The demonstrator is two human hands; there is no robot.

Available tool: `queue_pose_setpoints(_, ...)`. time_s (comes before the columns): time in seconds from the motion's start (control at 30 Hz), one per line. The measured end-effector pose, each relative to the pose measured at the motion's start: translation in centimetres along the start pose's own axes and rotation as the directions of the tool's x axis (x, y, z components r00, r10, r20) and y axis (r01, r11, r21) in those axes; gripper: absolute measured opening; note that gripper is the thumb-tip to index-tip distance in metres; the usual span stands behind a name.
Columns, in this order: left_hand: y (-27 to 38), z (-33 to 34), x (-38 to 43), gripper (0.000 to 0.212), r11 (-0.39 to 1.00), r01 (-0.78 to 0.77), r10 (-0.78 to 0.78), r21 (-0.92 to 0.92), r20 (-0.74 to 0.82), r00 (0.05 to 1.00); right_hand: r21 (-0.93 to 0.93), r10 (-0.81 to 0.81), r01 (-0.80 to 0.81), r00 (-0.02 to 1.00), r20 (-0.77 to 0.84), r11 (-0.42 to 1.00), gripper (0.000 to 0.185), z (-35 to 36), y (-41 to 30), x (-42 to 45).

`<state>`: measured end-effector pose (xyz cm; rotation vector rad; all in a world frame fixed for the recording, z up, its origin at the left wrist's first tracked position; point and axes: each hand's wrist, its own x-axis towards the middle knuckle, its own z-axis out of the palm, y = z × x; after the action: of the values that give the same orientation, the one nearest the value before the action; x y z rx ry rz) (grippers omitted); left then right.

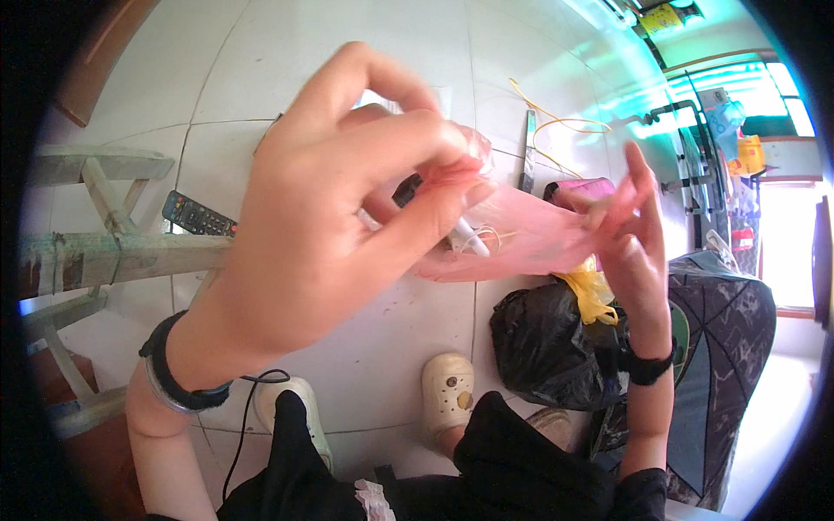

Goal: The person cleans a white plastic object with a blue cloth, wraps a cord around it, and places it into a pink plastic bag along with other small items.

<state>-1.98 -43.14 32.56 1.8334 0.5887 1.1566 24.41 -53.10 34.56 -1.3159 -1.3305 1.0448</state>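
A thin pink plastic bag [528,231] is stretched between my two hands above the tiled floor. My left hand [306,215] pinches a gathered part of the bag between thumb and fingers. At the other end my right hand [632,260] grips the bag, its upper fingers raised and blurred. Below my left thumb, a white rod-shaped item [470,238] with a thin pale cord shows in or behind the bag. Something black [407,190] is partly visible through the gap in my left fingers; what it is I cannot tell.
A black remote control [199,215] lies beside a weathered wooden frame [130,257] at left. A stuffed black plastic bag [547,345], a yellow plastic bag [591,293] and a patterned padded seat [723,365] are at right. Beyond lie a yellow cord [554,120] and long flat tool [528,150].
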Motion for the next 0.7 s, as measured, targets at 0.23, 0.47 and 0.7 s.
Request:
queue_pose_setpoints(0.23,-1.1,3.2,1.6,0.009,0.977,-0.210,0.209,0.021,0.066,0.976,-0.355,-0.050,0.202,0.918,0.394,0.913,0.032,7.7,2.1,5.6)
queue_pose_setpoints(0.47,-1.4,0.9,1.4,0.022,0.938,-0.274,0.263,0.210,0.080,0.961,-0.223,0.104,-0.043,0.958,0.268,0.974,0.016,8.2,2.3,6.6)
queue_pose_setpoints(0.7,-6.1,3.5,0.6,0.030,0.983,-0.181,0.173,0.040,0.150,0.973,-0.237,0.182,-0.115,0.941,0.284,0.965,0.038,7.4,3.1,5.0)
